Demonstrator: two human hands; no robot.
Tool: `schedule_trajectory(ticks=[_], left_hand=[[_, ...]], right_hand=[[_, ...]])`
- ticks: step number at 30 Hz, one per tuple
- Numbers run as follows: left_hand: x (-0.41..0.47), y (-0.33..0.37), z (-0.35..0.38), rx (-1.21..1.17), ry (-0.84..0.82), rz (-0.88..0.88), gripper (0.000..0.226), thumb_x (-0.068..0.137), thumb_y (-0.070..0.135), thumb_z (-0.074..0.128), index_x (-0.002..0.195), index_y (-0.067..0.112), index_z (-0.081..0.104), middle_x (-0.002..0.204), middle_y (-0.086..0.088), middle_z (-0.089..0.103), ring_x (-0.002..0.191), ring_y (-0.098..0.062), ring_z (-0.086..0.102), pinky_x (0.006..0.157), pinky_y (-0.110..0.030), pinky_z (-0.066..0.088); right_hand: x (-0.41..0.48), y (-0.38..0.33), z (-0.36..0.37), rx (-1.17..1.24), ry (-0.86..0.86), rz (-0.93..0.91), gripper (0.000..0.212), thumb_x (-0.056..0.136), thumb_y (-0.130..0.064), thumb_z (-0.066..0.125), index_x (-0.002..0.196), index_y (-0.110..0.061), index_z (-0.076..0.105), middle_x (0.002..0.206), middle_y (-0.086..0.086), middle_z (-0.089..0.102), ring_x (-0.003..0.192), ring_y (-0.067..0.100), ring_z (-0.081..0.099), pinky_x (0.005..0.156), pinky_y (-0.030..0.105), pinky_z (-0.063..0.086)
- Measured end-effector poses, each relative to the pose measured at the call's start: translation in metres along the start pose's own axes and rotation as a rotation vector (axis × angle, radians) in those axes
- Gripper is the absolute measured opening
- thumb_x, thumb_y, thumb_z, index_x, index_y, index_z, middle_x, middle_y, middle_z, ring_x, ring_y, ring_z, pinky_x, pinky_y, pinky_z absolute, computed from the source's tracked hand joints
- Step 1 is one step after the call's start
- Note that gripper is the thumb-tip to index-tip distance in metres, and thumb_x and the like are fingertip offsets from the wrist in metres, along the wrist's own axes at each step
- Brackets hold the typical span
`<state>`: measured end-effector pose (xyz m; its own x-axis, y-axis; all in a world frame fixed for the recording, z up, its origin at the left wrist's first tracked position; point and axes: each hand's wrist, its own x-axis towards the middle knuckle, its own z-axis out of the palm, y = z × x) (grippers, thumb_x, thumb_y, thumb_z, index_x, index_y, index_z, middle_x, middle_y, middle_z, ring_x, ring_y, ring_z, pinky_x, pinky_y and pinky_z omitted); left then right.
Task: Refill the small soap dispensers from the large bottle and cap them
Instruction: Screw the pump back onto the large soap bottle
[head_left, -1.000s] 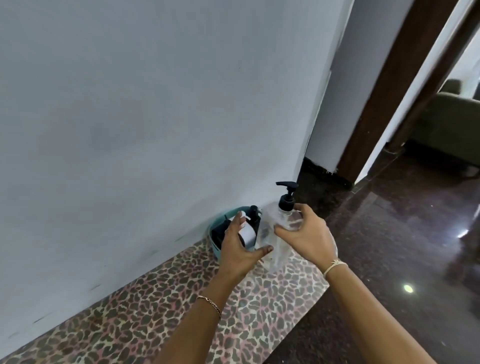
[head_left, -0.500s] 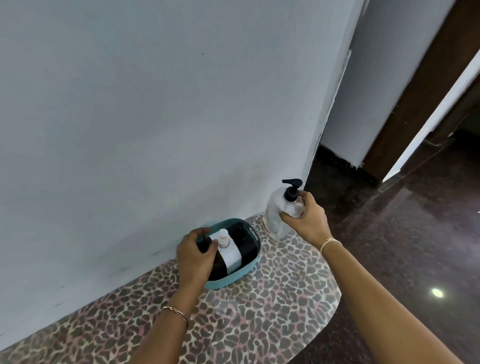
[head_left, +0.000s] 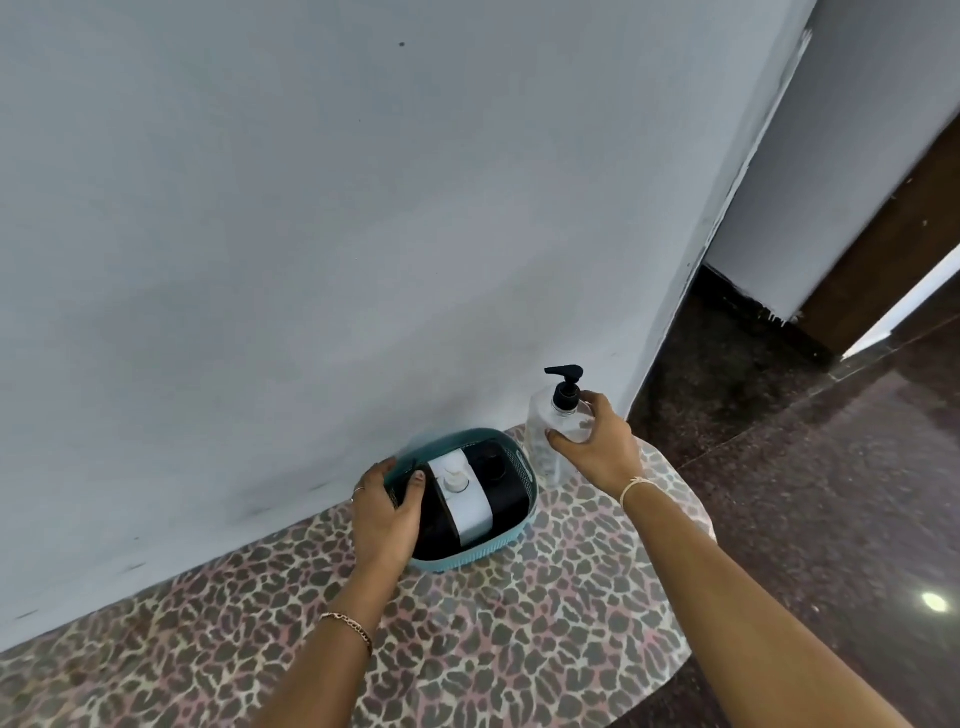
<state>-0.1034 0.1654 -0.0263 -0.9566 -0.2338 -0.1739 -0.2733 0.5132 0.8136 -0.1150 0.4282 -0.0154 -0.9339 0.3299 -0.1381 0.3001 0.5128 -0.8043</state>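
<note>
A: From the head camera, what is changing?

B: The two hands are parting. A second ago both were crowded over the teal basket (head_left: 524, 470); now the right hand (head_left: 597, 449) is setting the clear pump bottle (head_left: 543, 447) upright on the bench (head_left: 519, 623), just beside the basket's right end and near the wall's corner. Its grip is wrapping the bottle's shoulder, under the black pump head (head_left: 563, 387).

A: And the left hand (head_left: 387, 514)?

B: It is clasping the basket's left rim, thumb hooked inside, steadying it. The small dispensers are lying inside the basket: a black one with a white label band and pale cap (head_left: 462, 493), and a dark one (head_left: 501, 480) beside it.

A: Meaning for the task?

B: I judge the pump bottle is being parked, and the small ones are coming out next; no pouring yet.

A: Materials?

B: The bottle is thin, transparent plastic, apparently near empty. The basket is oval, perforated plastic. The bench is wearing a glossy leopard-print cover.
</note>
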Motion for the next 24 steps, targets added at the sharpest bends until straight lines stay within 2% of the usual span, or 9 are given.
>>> schedule_trajectory(ticks=[7, 15, 20, 24], left_hand=[[0.002, -0.005, 0.008, -0.019, -0.033, -0.031, 0.049, 0.092, 0.043, 0.055, 0.134, 0.019, 0.050, 0.133, -0.002, 0.055, 0.124, -0.021, 0.051, 0.104, -0.045, 0.043], [0.001, -0.005, 0.007, -0.030, -0.030, -0.055, 0.046, 0.093, 0.044, 0.053, 0.132, 0.021, 0.050, 0.132, -0.001, 0.056, 0.123, -0.020, 0.051, 0.104, -0.045, 0.044], [-0.001, -0.004, 0.003, -0.040, -0.026, -0.047, 0.046, 0.094, 0.044, 0.051, 0.133, 0.018, 0.050, 0.132, -0.002, 0.055, 0.124, -0.021, 0.051, 0.104, -0.044, 0.043], [-0.004, -0.007, -0.002, -0.048, -0.026, -0.039, 0.044, 0.096, 0.041, 0.049, 0.132, 0.016, 0.050, 0.133, -0.005, 0.055, 0.124, -0.022, 0.050, 0.106, -0.044, 0.042]], right_hand=[[0.004, 0.000, 0.004, -0.075, -0.015, 0.030, 0.077, 0.074, -0.046, 0.075, 0.137, -0.021, 0.038, 0.133, -0.001, 0.056, 0.115, 0.022, 0.057, 0.093, 0.038, 0.048], [-0.002, 0.003, 0.010, -0.099, -0.037, 0.055, 0.087, 0.072, -0.051, 0.075, 0.142, -0.019, 0.033, 0.135, 0.000, 0.055, 0.118, 0.024, 0.056, 0.094, 0.038, 0.047], [-0.004, 0.002, 0.010, -0.095, -0.032, 0.056, 0.087, 0.072, -0.050, 0.077, 0.141, -0.018, 0.034, 0.130, 0.000, 0.057, 0.115, 0.024, 0.057, 0.089, 0.035, 0.046], [-0.008, 0.004, 0.013, -0.088, -0.008, 0.075, 0.092, 0.068, -0.052, 0.079, 0.140, -0.017, 0.033, 0.135, 0.004, 0.052, 0.120, 0.025, 0.053, 0.096, 0.041, 0.048]])
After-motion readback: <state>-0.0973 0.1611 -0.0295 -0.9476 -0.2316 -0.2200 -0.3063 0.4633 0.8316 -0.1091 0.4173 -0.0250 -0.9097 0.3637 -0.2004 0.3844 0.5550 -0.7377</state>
